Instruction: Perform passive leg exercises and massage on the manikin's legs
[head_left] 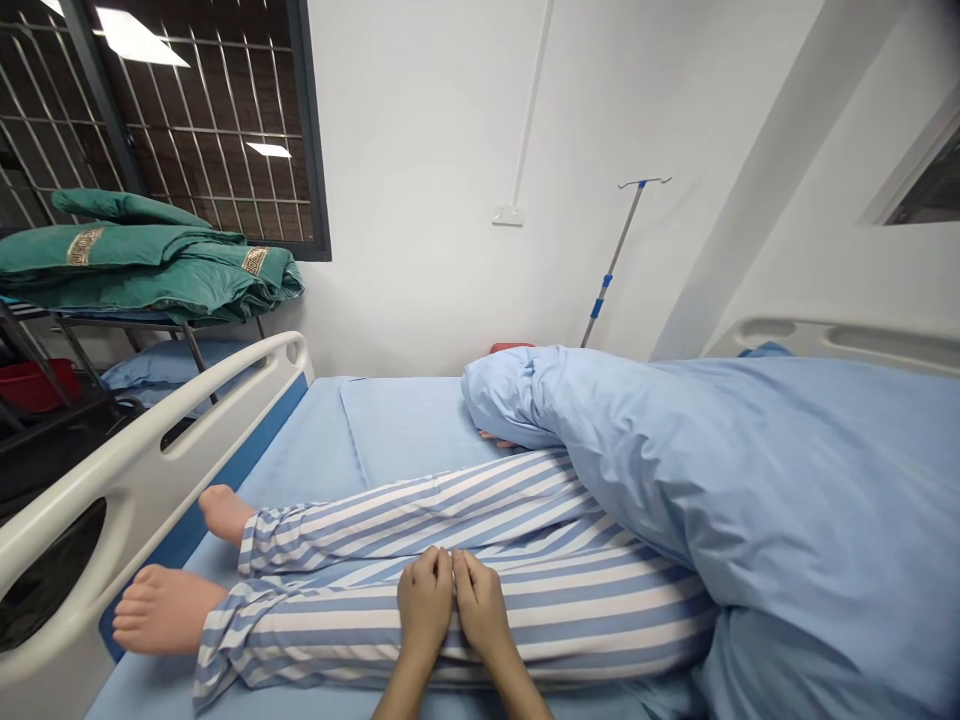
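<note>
Side by side, my left hand [425, 600] and my right hand [478, 603] rest on the nearer leg of striped trousers [585, 610], around the knee. Both have their fingers curled in, thumbs close together at the middle. The fingertips are hidden, so whether they pinch the cloth does not show. The trousers, blue and white, are on a figure lying on the bed, whose bare, smooth, doll-like feet [169, 610] point left. A light blue quilt [675, 450] covers the figure from the thighs up. Part of a hand [495, 440] peeks out under its folded edge.
A cream bed end board [232, 400] rises at the left, another headboard [840, 335] at the right. Beyond the bed stand an IV pole [611, 270] and a white wall with a socket [508, 216]. Folded green quilts [150, 260] lie on a rack below a barred window [217, 130].
</note>
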